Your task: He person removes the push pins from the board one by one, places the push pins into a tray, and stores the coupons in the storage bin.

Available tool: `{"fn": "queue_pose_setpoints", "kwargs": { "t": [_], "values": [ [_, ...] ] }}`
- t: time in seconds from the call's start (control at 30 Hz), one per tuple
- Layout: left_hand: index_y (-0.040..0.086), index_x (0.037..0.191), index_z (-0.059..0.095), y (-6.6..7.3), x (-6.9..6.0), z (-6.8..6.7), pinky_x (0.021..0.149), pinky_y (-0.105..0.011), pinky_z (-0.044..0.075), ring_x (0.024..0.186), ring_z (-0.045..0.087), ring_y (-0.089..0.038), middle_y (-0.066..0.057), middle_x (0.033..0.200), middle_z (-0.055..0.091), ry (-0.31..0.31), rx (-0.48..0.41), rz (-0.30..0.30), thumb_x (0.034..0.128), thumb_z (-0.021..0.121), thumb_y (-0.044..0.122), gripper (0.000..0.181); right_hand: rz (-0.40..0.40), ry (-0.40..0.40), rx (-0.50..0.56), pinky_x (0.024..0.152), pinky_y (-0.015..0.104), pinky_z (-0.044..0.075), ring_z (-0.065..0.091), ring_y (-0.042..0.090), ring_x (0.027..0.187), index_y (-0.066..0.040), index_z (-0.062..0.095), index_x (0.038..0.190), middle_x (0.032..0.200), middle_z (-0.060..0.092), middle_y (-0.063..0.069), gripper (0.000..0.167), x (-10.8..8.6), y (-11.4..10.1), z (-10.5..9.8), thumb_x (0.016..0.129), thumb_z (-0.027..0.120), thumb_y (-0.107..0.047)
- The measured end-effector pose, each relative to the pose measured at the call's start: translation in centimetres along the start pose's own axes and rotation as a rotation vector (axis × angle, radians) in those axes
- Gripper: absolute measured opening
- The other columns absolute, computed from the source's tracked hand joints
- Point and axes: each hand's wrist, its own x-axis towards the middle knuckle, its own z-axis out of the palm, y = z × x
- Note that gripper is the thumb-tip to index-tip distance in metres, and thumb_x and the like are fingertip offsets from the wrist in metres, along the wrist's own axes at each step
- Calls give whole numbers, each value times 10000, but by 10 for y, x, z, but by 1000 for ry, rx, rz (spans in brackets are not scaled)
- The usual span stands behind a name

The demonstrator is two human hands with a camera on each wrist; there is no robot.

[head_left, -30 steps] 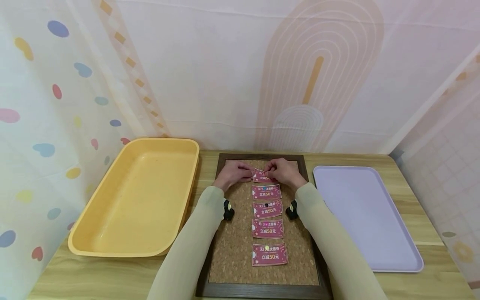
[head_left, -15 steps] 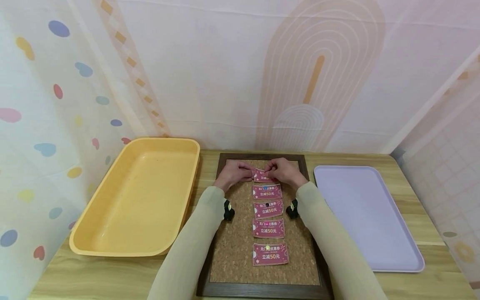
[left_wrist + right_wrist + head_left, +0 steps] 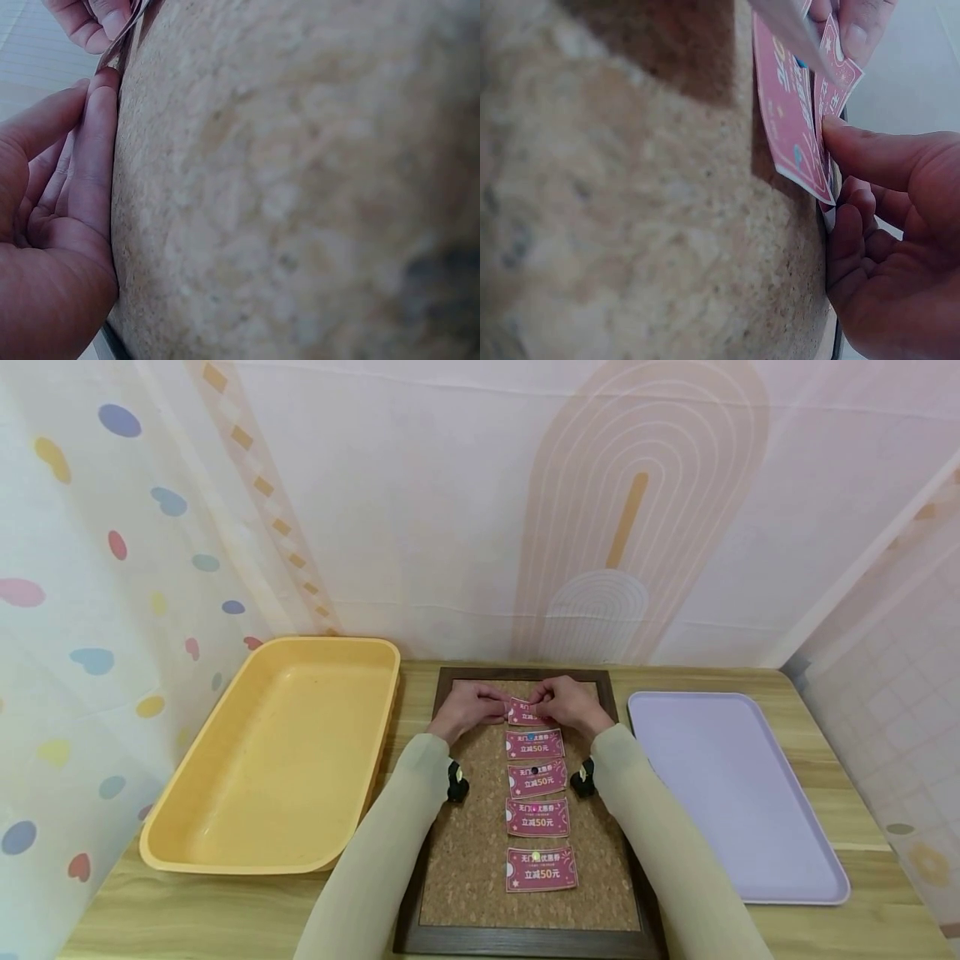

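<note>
On a dark-framed cork board [image 3: 461, 877], several pink paper coupons lie in a column. At its far end, my left hand [image 3: 472, 706] pinches the left edge of the top coupon [image 3: 520, 716]. My right hand [image 3: 567, 703] covers the right part of that coupon; in the right wrist view its thumb [image 3: 870, 154] presses on the paper, with fingers curled behind. Just nearer lies a second coupon [image 3: 535, 748] with a blue pushpin [image 3: 532, 737]. Whether a pin is between my right fingertips is hidden.
Nearer coupons carry a black pin [image 3: 535, 770], a pink pin [image 3: 535, 808] and a yellow pin [image 3: 536, 856]. A deep yellow tray [image 3: 281, 760] stands left of the board, a flat lilac tray [image 3: 742, 793] right. A printed curtain [image 3: 450, 527] hangs behind the wooden table.
Both hands stay at the top coupon with almost no visible movement. The head view has shifted very slightly.
</note>
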Motion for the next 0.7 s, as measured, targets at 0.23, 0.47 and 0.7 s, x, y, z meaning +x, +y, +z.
{"fn": "queue_pose_setpoints", "kwargs": {
  "t": [0.23, 0.47, 0.7],
  "values": [
    [-59, 1181, 735, 0, 0, 0, 805, -293, 602, 874, 742, -169, -201, 1138, 736, -6, -6, 2, 986, 678, 8, 213, 9, -2, 33, 633, 271, 441, 524, 160, 700, 26, 699, 1015, 817, 612, 55, 81, -1, -2, -1, 975, 665, -36],
    [-53, 1179, 738, 0, 0, 1, 807, -292, 601, 864, 740, -160, -200, 1137, 738, -5, -15, 3, 979, 688, 13, 216, 9, -21, 14, 624, 260, 443, 522, 144, 689, 21, 694, 1012, 808, 605, 40, 76, -1, -1, -1, 981, 667, -44],
    [-57, 1185, 733, -2, 0, -1, 818, -298, 600, 890, 744, -178, -202, 1157, 730, -7, -18, 8, 979, 687, 17, 223, -8, -42, -45, 635, 258, 423, 516, 142, 701, -7, 714, 961, 806, 608, 24, 64, 2, -2, -2, 974, 677, -58]
  ]
}}
